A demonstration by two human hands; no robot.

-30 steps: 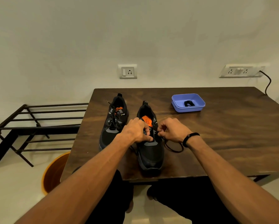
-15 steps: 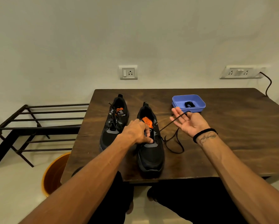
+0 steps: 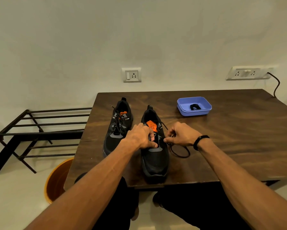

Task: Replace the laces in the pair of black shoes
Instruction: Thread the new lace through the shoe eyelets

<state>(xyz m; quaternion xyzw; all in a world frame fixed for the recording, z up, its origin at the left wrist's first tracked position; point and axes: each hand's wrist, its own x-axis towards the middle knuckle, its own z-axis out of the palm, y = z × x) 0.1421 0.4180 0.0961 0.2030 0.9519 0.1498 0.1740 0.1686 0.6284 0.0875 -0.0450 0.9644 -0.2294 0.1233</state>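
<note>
Nearby, a blue tray (image 3: 182, 107) holds a coiled lace (image 3: 195, 107).

The lacing area of the right shoe (image 3: 154, 146) is covered by the left hand (image 3: 140, 137), so which eyelets are threaded cannot be told. The tip of the lace (image 3: 179, 151) is hidden within the fingers of the right hand (image 3: 182, 134). The black bundle (image 3: 195, 107) in the blue tray (image 3: 183, 106) is too small to be identified
</note>
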